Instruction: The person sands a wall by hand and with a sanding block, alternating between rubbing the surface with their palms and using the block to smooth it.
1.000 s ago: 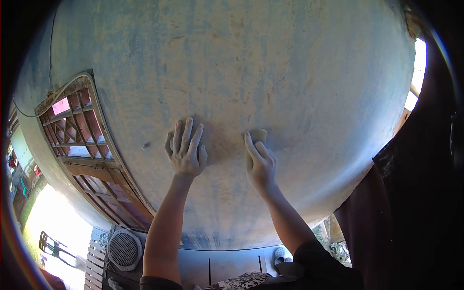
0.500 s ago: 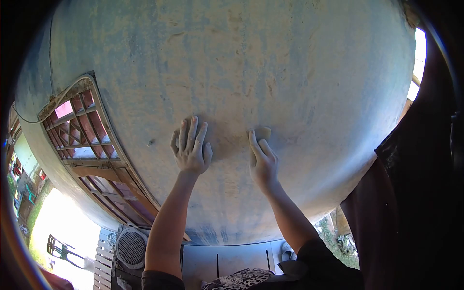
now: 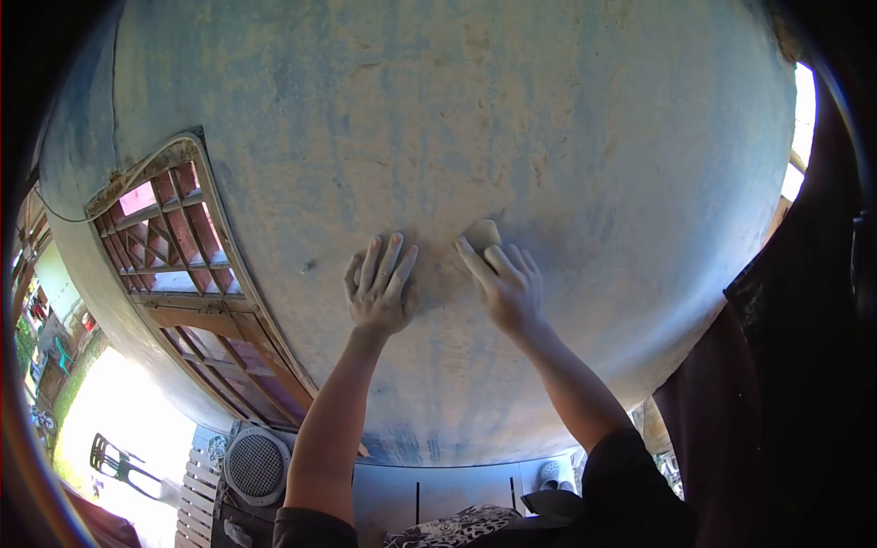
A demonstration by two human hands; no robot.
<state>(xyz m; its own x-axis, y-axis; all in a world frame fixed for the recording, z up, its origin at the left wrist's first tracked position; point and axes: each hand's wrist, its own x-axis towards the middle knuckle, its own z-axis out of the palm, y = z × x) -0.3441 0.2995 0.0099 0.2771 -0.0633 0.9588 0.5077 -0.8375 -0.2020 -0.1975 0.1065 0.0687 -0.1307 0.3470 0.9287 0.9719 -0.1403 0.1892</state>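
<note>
In the head view my left hand (image 3: 381, 290) lies on a patchy blue and beige wall (image 3: 420, 137), its fingers spread. To its right, my right hand (image 3: 508, 288) pinches a small, flat, pale piece of sandpaper (image 3: 484, 236) against the wall. The index finger runs along the sandpaper's left side, and the other fingers bend over its lower part. Its exact thickness and the face touching the wall are hidden. Pale dust coats both hands.
Left of the hands is a wooden-framed window (image 3: 174, 228) with a grille. A small knob (image 3: 308, 267) sticks out of the wall. Below stand a round-grilled speaker (image 3: 257, 467) and a pair of clogs (image 3: 550, 475). A dark curtain (image 3: 767, 384) hangs at right.
My right hand has slid left along the wall with the sandpaper and now tilts more to the left. My left hand stays nearly in place on the wall. The view has shifted slightly.
</note>
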